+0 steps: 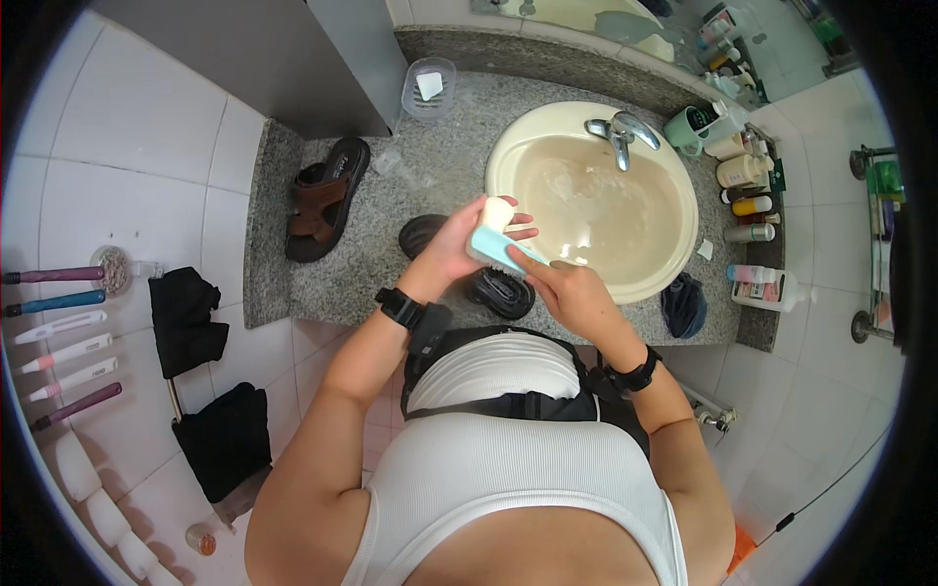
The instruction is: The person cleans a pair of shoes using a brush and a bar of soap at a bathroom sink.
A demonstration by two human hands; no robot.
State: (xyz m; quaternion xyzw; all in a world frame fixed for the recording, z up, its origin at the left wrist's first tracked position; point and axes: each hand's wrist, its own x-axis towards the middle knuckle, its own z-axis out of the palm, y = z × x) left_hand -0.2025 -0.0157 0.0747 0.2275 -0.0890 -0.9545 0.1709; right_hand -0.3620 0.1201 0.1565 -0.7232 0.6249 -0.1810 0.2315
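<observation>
My left hand [457, 246], near the front left of the sink, holds a cream-coloured bar of soap [496, 212] up between thumb and fingers. My right hand [575, 293] comes in from the right, closed on a light blue brush [497, 247] with the index finger laid along its handle. The brush lies against or just below the soap; its bristles are mostly hidden. Behind the left wrist, a dark sandal or shoe [420, 234] is partly covered. Between my forearms a black strappy item [501, 293], perhaps a sandal, sits on the counter edge.
The cream sink [690, 220] holds cloudy water under a chrome faucet [622, 137]. A brown sandal [322, 203] and a soap dish [430, 102] stand left on the granite counter. Dark blue cloth [683, 306] lies right, near several bottles [743, 171]. Toothbrushes [73, 352] hang on the left wall.
</observation>
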